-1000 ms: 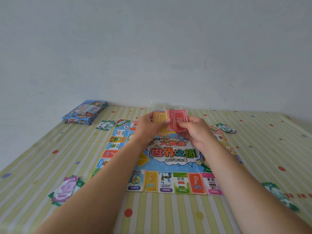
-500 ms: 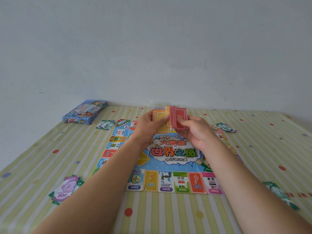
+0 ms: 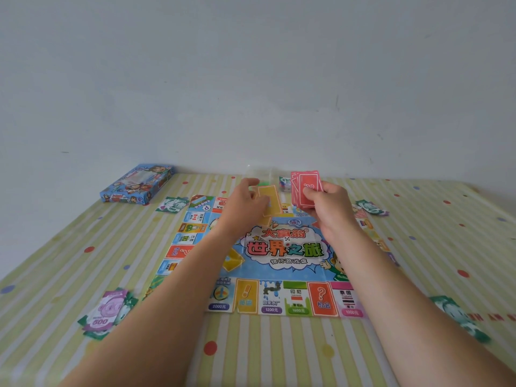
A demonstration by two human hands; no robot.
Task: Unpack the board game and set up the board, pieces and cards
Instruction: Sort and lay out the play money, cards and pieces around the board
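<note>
Left grip (image 3: 245, 203) pinches yellow cards (image 3: 272, 197), right grip (image 3: 329, 208) clamps red cards (image 3: 307, 188); square each deck before laying it on the board (image 3: 284, 252).

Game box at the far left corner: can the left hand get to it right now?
Probably yes: only flat banknotes lie between the left hand and the game box. But that hand holds yellow cards, so grasping it looks awkward.

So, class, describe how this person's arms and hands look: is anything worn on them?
Both arms are bare as far as the frame shows: no sleeve reaches the left forearm or right forearm. The left hand and right hand wear no gloves, and no ring, watch or bracelet is visible.
</note>
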